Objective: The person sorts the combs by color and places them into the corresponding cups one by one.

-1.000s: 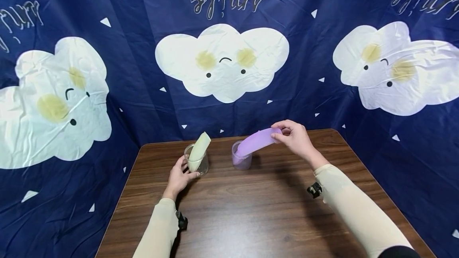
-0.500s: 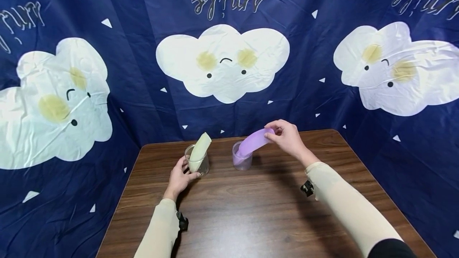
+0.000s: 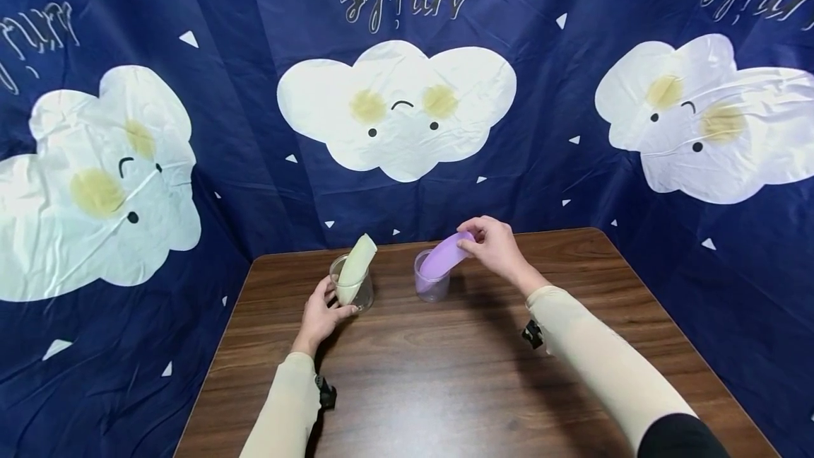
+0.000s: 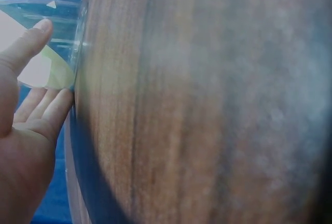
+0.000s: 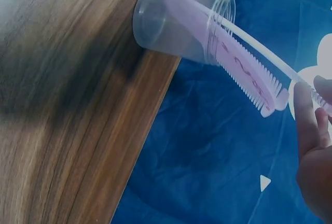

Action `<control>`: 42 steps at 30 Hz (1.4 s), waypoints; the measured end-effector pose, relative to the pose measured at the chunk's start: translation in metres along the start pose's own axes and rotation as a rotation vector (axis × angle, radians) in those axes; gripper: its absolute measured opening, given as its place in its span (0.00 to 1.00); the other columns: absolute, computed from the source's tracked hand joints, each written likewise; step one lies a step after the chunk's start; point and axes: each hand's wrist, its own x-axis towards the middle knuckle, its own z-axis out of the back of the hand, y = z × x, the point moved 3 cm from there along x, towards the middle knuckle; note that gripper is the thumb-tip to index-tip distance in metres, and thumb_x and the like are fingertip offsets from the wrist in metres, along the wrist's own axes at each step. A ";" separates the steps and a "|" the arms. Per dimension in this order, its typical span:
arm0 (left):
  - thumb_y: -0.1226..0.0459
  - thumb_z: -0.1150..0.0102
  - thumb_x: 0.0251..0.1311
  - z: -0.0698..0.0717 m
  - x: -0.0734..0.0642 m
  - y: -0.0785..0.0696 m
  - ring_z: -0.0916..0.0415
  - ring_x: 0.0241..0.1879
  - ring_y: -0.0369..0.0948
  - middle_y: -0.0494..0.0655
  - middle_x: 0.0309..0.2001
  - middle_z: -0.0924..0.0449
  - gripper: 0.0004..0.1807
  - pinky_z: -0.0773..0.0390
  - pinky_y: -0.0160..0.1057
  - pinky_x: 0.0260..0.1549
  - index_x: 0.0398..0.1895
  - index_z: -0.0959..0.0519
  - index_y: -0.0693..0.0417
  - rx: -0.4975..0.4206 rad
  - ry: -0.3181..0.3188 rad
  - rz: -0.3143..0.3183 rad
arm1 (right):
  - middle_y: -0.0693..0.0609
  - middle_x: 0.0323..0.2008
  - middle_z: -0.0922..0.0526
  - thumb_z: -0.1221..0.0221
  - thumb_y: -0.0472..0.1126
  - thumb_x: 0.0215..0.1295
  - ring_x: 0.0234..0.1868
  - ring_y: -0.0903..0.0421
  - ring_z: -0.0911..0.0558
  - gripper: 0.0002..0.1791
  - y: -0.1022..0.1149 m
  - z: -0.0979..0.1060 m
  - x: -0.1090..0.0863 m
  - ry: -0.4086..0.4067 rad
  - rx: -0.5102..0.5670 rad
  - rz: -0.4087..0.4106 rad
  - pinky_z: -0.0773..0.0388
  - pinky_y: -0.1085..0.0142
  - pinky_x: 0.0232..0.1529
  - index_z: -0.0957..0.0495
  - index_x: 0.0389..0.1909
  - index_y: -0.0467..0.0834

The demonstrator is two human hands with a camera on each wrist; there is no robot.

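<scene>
My right hand (image 3: 497,246) pinches the upper end of a curved purple banana hair clip (image 3: 443,256), which slants down into a clear plastic jar (image 3: 434,295). In the right wrist view, a toothed purple piece with a red swirl (image 5: 244,71) leans out of the same jar beside the held strip (image 5: 270,54). My left hand (image 3: 323,316) grips another clear jar (image 3: 365,298) low on its side, thumb in front. A pale yellow-green clip (image 3: 357,260) stands tilted in that jar, its top above the rim; the left wrist view shows its rounded lower end (image 4: 61,73).
Both jars stand near the back edge of a brown wooden table (image 3: 394,359), a short gap apart. A dark blue cloth (image 3: 547,182) with white clouds hangs behind and at both sides. Small black cameras (image 3: 533,334) sit on the wrists.
My right hand has moved left towards the jar, and the purple clip has slid deeper into it. The left hand holds its jar in the same place.
</scene>
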 end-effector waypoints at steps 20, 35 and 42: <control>0.75 0.24 0.50 0.002 0.002 -0.002 0.37 0.74 0.59 0.65 0.70 0.34 0.52 0.28 0.53 0.69 0.78 0.42 0.59 -0.009 0.001 0.009 | 0.46 0.41 0.13 0.26 0.40 0.59 0.38 0.50 0.16 0.13 0.003 -0.023 0.017 0.065 -0.150 -0.086 0.16 0.59 0.40 0.12 0.45 0.43; 0.76 0.25 0.51 0.001 -0.002 -0.010 0.39 0.74 0.61 0.67 0.73 0.37 0.51 0.29 0.54 0.69 0.78 0.43 0.63 -0.011 0.025 0.007 | 0.42 0.46 0.15 0.28 0.42 0.60 0.44 0.46 0.18 0.18 -0.009 -0.022 0.012 0.098 -0.167 -0.165 0.19 0.54 0.46 0.13 0.50 0.42; 0.74 0.25 0.52 0.001 0.000 -0.002 0.38 0.74 0.59 0.62 0.75 0.37 0.51 0.30 0.54 0.71 0.79 0.43 0.58 0.034 0.010 -0.002 | 0.43 0.47 0.17 0.28 0.42 0.60 0.42 0.46 0.13 0.22 -0.011 -0.019 0.006 0.094 -0.109 -0.145 0.15 0.54 0.45 0.16 0.56 0.44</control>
